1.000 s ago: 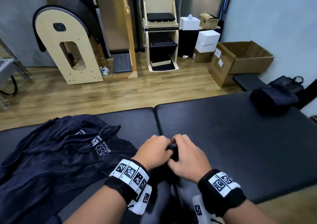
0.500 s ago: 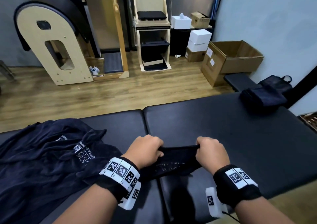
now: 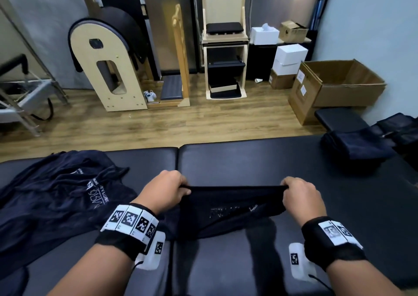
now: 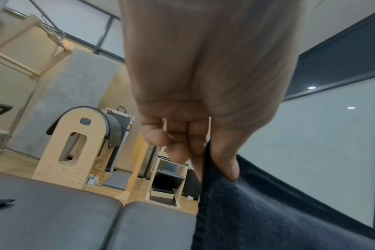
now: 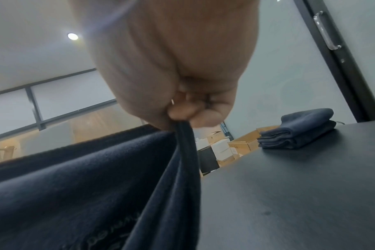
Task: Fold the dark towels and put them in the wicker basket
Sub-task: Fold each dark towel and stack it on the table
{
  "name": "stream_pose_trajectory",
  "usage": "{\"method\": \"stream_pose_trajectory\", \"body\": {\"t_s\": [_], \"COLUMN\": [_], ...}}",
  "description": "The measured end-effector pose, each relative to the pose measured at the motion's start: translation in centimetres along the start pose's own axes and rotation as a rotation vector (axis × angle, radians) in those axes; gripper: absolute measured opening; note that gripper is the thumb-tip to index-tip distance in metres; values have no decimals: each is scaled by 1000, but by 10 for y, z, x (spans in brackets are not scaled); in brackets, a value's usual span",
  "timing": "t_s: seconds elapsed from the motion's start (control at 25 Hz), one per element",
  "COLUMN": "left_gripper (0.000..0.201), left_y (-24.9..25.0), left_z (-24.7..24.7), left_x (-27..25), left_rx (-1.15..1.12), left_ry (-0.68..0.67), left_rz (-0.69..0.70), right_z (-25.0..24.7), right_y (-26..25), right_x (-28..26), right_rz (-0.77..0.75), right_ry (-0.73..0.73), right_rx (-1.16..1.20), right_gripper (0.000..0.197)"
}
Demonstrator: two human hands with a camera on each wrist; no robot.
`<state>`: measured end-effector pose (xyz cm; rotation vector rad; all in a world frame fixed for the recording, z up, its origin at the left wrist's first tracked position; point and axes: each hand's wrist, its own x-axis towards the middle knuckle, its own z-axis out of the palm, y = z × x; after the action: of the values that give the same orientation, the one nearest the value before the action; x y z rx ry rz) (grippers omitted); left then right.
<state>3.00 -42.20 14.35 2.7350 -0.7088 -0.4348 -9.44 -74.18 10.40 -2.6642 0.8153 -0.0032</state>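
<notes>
**Towel stretched between 2 hands, ready for its fold**

The left hand (image 3: 166, 190) and the right hand (image 3: 300, 197) each pinch 1 end of the top edge of a dark navy terry towel with pale lettering (image 3: 228, 207), thumb against curled fingers. The edge is drawn taut between them, raised just above the black padded vinyl table (image 3: 260, 159), while the rest of the cloth hangs toward the person and touches the pad. The left wrist view shows the left thumb (image 4: 225, 162) pressed on the hem; the right wrist view shows the same pinch on the other corner.

The step in hand looks like straightening 1 towel before folding it. The next move probably calls for laying it flat or bringing the 2 held corners together, keeping the edges aligned.

A crumpled heap of dark navy towels (image 3: 52, 196) lies to the left, unfolded. A neat folded stack of dark towels (image 3: 355, 147) sits at the table's far right. No wicker basket appears in these views.
</notes>
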Motion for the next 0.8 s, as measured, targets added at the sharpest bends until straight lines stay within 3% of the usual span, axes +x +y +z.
{"method": "stream_pose_trajectory", "body": {"t_s": [0.12, 0.28, 0.44, 0.68, 0.8], "left_gripper": [12, 22, 25, 19, 19], "left_y": [15, 21, -4, -54, -55], "left_z": [1, 0, -8, -43, -102], "left_x": [-4, -3, 11, 54, 90], "left_rx": [-29, -376, -565, -246, -250], "left_ry": [51, 160, 238, 218, 336], "left_rz": [-55, -210, -298, -214, -201], "right_z": [-2, 4, 9, -7, -40], "right_y": [11, 7, -8, -73, -130], "right_x": [2, 2, 7, 49, 97], "right_rz": [25, 23, -47, -59, -97], "right_ry": [-15, -124, -188, -457, -326], "right_rx": [20, 274, 170, 41, 2], "right_gripper": [36, 35, 29, 13, 11]}}
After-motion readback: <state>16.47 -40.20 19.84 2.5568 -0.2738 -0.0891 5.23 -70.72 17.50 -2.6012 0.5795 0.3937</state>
